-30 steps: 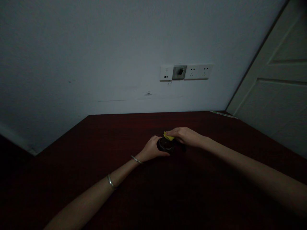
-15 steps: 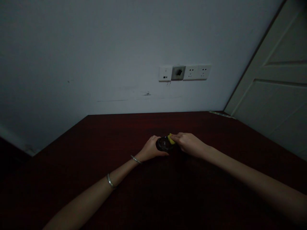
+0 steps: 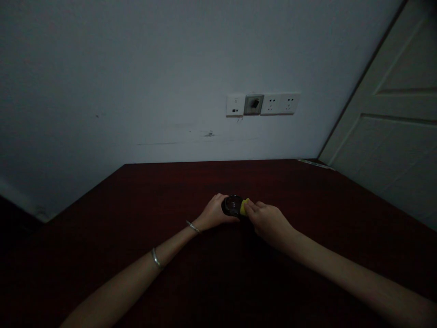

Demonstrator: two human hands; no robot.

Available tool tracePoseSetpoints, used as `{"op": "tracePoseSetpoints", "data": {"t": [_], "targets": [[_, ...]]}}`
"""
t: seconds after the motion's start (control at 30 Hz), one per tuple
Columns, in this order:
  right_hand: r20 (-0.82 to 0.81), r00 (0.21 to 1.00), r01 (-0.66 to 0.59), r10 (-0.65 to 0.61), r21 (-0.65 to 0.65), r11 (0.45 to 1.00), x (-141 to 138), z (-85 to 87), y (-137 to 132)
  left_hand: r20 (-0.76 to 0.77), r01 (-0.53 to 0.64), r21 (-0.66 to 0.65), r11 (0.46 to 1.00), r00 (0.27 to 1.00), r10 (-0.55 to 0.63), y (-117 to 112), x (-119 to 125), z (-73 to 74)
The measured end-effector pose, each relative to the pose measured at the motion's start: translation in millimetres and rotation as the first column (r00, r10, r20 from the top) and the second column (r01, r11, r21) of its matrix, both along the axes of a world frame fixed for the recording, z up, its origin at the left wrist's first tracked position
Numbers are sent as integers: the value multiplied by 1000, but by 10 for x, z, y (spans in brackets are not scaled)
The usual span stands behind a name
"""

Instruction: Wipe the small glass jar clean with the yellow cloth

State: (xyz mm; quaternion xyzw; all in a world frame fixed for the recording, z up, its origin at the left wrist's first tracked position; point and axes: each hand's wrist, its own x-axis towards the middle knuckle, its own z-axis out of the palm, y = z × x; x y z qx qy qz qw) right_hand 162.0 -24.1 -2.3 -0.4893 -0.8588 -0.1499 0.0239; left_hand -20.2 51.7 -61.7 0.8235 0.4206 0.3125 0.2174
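My left forearm (image 3: 136, 278) slants in from lower left, left wrist (image 3: 196, 225) roughly straight, left hand (image 3: 215, 211) bent into a C and gripping, fingers (image 3: 218, 197) on the far side, thumb (image 3: 232, 219) on the near side. My right forearm (image 3: 344, 271) reaches in from lower right, right hand (image 3: 269, 222) back up, fingertips (image 3: 250, 206) pinched and aimed left. Both arms bare and stretched forward, hands near each other, not touching.

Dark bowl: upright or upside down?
Upright. The dark bowl shows its round opening and inside from above, with the left hand around its side. Slight tilt: cannot tell.
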Motion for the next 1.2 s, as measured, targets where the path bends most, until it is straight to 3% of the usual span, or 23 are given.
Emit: {"op": "tracePoseSetpoints", "data": {"t": [0.43, 0.63, 0.73, 0.83, 0.93, 1.2], "targets": [[-34, 998, -56, 55, -24, 998, -332, 87, -278, -3, 11, 17, 1000, 1000, -11, 38, 16, -10], [-215, 976, -47, 22, -109, 993, -90, 167, -134, -16, 22, 17, 1000, 1000, -22, 6, 10, 31], [-262, 963, 51, -54, -18, 999, 107, 184, 25, -23, 10, 14, 1000, 1000, -10, -18, -5, 48], [-232, 973, 4, 16, 83, 997, 246, 141, 183, -25, -4, 11, 1000, 1000, 4, -19, -21, 36], [-175, 981, -73, 83, 66, 995, 287, 47, 259, -28, 3, 12, 1000, 1000, -3, 1, -31, 6], [-111, 992, -56, 61, 50, 997, 99, -112, 35, -14, 13, 14, 1000, 1000, -12, 3, -28, -12]]}}
